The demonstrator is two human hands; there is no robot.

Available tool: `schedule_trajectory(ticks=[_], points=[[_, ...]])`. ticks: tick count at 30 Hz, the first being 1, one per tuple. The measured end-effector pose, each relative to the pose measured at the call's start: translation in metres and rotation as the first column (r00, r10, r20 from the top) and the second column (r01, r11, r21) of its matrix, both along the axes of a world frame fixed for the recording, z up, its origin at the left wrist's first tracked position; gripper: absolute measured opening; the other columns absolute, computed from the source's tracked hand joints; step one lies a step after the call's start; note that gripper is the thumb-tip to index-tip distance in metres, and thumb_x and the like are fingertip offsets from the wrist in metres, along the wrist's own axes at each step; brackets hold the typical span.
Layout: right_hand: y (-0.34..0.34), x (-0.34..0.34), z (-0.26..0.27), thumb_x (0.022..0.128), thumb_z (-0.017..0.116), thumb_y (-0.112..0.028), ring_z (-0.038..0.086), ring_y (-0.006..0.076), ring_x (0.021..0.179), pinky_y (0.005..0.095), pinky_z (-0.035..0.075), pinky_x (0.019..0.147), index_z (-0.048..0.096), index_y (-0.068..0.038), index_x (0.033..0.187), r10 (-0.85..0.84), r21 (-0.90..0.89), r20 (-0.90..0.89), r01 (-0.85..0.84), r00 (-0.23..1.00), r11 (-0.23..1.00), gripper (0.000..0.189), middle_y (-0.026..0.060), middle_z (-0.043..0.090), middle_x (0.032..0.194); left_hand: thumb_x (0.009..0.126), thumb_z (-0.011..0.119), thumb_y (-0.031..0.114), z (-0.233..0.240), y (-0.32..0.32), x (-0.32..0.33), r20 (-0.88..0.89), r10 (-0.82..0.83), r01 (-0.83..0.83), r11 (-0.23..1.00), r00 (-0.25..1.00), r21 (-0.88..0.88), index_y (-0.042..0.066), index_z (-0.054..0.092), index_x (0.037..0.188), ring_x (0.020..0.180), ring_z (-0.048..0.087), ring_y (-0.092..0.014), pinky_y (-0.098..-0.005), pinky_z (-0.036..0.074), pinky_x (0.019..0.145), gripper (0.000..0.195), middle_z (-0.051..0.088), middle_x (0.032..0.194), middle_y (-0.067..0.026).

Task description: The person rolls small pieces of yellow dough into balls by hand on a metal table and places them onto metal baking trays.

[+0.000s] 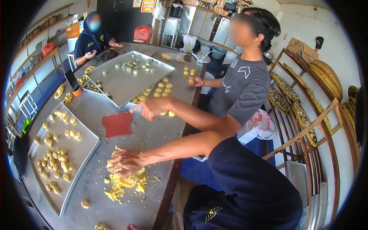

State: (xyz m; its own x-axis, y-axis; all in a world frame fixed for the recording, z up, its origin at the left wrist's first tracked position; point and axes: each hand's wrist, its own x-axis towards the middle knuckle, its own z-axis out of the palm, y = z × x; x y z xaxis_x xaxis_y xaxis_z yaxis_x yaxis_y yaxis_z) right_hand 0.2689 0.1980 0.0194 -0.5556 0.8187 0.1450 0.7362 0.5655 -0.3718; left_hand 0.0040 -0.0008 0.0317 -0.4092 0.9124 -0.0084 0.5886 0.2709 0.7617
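Note:
My right hand (pixel 128 161) is pressed onto a mound of yellow crumbly dough (pixel 126 184), its fingers bent over lumps of it. Crumbs lie scattered around the mound on the metal tabletop (pixel 161 135). Only the fingertips of my left hand (pixel 133 227) show at the bottom edge, so its grip is hidden. Close to them are a dough lump (pixel 101 226) and a single dough ball (pixel 85 204). Beyond my right hand lies a red dough scraper (pixel 117 125). A co-worker's hand (pixel 150 109) has a finger stretched out at its corner.
Metal trays of dough balls stand to the left (pixel 83 166) and at the far side (pixel 143 77). A co-worker in grey holds a small dough piece (pixel 191 81) across the corner. Another person (pixel 92 43) sits at the far end. A phone (pixel 72 80) stands upright in a holder.

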Motion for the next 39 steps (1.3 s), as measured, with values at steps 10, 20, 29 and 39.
schedule_trajectory(ticks=[10, 20, 29, 39], points=[[0.016, -0.003, -0.007, 0.098, 0.041, -0.047, 0.049, 0.0353, 0.131, 0.0604, 0.028, 0.113, 0.057, -0.015, 0.138, 0.114, 0.078, 0.061, -0.118, 0.992, 0.99, 0.053, 0.0229, 0.045, 0.147, 0.097, 0.063, 0.022, -0.121, 0.012, -0.038, 0.354, -0.107, -0.01, 0.95, 0.929, 0.313, -0.006, 0.064, 0.105, 0.084, 0.064, -0.025, -0.0361, 0.052, 0.077, 0.029, 0.067, 0.092, -0.0165], [0.04, -0.006, 0.006, 0.1, 0.039, -0.046, 0.054, 0.0322, 0.127, 0.0526, 0.037, 0.109, 0.057, -0.011, 0.137, 0.165, -0.118, 0.182, -0.145, 0.969, 0.982, 0.054, 0.0162, 0.059, 0.135, 0.093, 0.066, 0.014, -0.04, 0.007, -0.019, 0.165, -0.095, 0.051, 0.965, 0.982, 0.257, -0.001, 0.066, 0.099, 0.072, 0.061, -0.018, -0.0314, 0.05, 0.068, 0.016, 0.064, 0.085, -0.0107], [0.033, -0.059, 0.001, 0.098, 0.022, -0.069, 0.032, 0.0345, 0.143, 0.064, 0.002, 0.117, 0.053, -0.012, 0.141, -0.182, -0.223, 0.133, 0.208, 0.974, 0.952, 0.078, 0.0242, 0.043, 0.147, 0.091, 0.069, 0.013, -0.034, 0.003, -0.024, 0.15, -0.068, 0.024, 0.96, 0.986, 0.278, 0.001, 0.068, 0.1, 0.067, 0.058, -0.017, -0.0309, 0.049, 0.064, 0.015, 0.062, 0.084, -0.0099], [0.019, -0.063, -0.008, 0.096, 0.044, -0.052, 0.035, 0.0406, 0.141, 0.0705, 0.015, 0.114, 0.056, -0.013, 0.139, -0.065, 0.192, 0.233, 0.019, 0.97, 0.981, 0.059, 0.0193, 0.037, 0.154, 0.09, 0.069, 0.009, -0.025, 0.002, -0.016, 0.153, -0.05, 0.017, 0.977, 0.987, 0.212, 0.001, 0.067, 0.099, 0.069, 0.06, -0.018, -0.0312, 0.05, 0.066, 0.012, 0.063, 0.085, -0.0096]])
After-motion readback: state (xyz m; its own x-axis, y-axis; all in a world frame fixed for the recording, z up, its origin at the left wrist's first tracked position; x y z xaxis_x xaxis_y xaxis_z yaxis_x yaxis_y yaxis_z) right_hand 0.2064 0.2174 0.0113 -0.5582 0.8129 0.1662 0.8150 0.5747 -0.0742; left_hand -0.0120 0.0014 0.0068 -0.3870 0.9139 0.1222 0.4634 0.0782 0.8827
